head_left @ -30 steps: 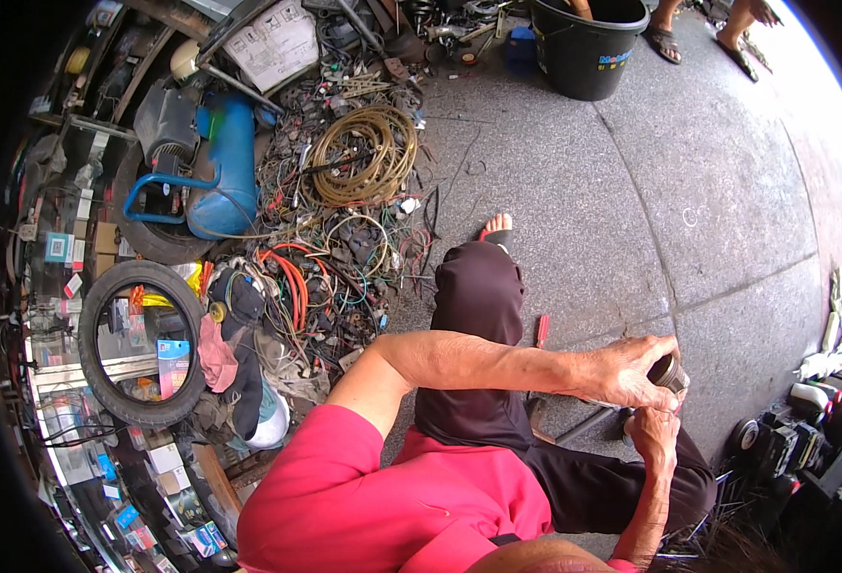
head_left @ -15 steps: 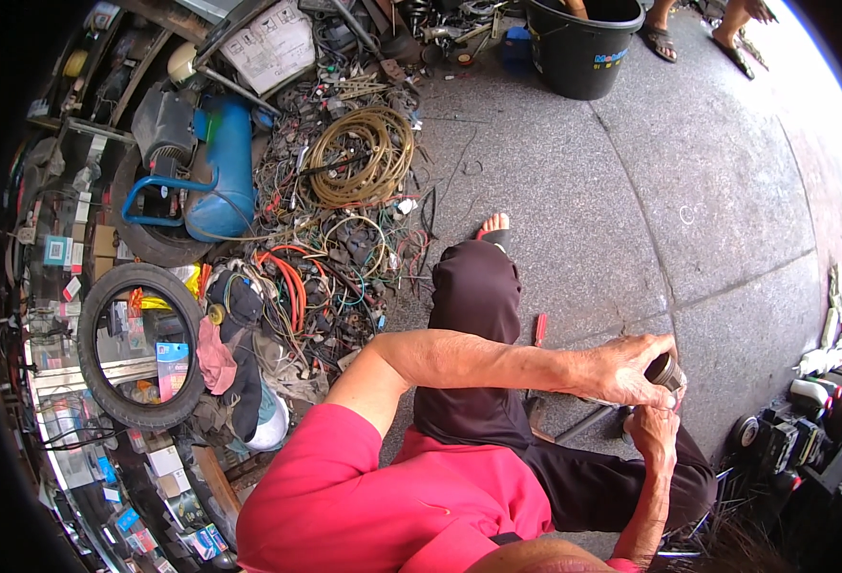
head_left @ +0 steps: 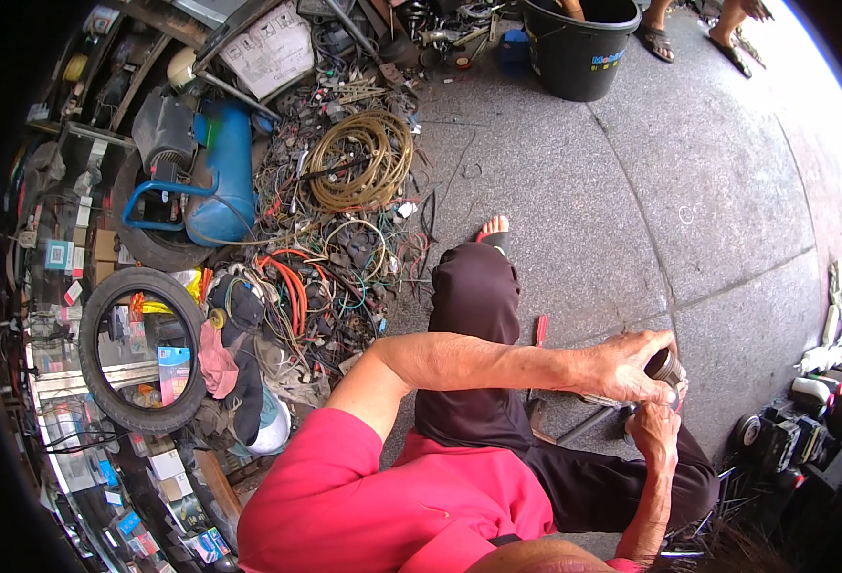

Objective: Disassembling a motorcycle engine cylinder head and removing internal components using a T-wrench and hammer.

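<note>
My left hand (head_left: 621, 370) reaches across from the left and is closed around a dark, ribbed metal cylinder (head_left: 666, 365) with a hollow-looking end. Its thumb presses along the near side of the cylinder. Right below, my right hand (head_left: 655, 432) is closed, its fingertips against the lower edge of the same part by my left thumb. What those fingers pinch is hidden. Under my left wrist a metal bar (head_left: 583, 425) lies low over the floor. A red-handled screwdriver (head_left: 541, 330) rests on the floor beside my knee.
Tangled wires and a coiled hose (head_left: 362, 159) cover the floor at left, near a blue air compressor tank (head_left: 225, 172) and a tyre (head_left: 96, 382). A black bucket (head_left: 578, 62) stands at the far side, beside another person's sandalled feet (head_left: 660, 43). Dark parts (head_left: 784, 439) sit at right.
Both hands keep nearly the same place. The cylinder has tilted slightly, showing more of its ribbed side, and the right fingers have shifted a little at its lower edge.
</note>
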The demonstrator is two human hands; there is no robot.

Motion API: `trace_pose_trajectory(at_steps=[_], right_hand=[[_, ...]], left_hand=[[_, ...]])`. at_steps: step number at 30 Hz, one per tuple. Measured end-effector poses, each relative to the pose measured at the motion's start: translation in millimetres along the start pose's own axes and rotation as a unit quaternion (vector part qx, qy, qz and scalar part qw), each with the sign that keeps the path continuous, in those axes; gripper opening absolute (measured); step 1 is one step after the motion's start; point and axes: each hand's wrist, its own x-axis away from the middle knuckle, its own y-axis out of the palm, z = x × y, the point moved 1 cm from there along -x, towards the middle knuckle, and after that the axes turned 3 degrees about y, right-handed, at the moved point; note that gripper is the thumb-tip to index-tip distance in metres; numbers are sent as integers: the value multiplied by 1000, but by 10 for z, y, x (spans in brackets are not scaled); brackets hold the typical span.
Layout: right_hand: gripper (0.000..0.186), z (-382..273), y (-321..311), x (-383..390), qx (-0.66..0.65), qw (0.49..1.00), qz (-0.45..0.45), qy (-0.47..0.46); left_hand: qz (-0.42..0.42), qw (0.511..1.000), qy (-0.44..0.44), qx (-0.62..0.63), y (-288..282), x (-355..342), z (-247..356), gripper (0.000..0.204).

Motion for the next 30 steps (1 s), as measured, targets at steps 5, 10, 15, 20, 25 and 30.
trace_pose_trajectory(at_steps=[5, 10, 15, 20, 25, 30], right_hand=[[12, 13, 19, 1, 56, 998, -32, 6], [12, 21, 36, 20, 67, 998, -19, 0], [11, 53, 68, 31, 63, 998, 12, -3], [11, 84, 93, 36, 60, 998, 12, -9], [10, 83, 92, 41, 64, 998, 3, 2], [12, 57, 50, 70, 69, 998, 2, -10]], left_hand=[[0, 999, -2, 48, -30, -18, -4, 58], [55, 998, 14, 20, -102, -55, 33, 51], [52, 992, -50, 101, -181, -78, 82, 49], [57, 992, -49, 101, -204, -90, 91, 49], [59, 987, -55, 142, -212, -69, 102, 47], [60, 983, -75, 159, -251, -61, 152, 46]])
